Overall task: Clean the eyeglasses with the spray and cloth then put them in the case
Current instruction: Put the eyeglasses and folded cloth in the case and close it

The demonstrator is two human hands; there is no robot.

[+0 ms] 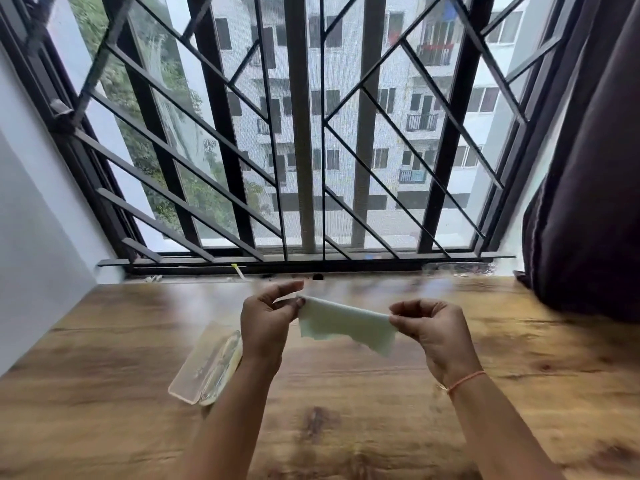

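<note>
The left grip (pixel 265 323) and right grip (pixel 436 332) each pinch an upper corner of the pale cloth (pixel 346 327), stretched between them above the table (pixel 346 427). A clear case (pixel 204 368) lies to their left.

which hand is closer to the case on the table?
Left. The left hand pinches one cloth corner just right of the case; the right hand pinches the other corner, farther right.

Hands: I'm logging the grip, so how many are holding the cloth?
2. The left hand pinches the left end of the cloth; the right hand pinches its right end. No other hand is in view.
</note>
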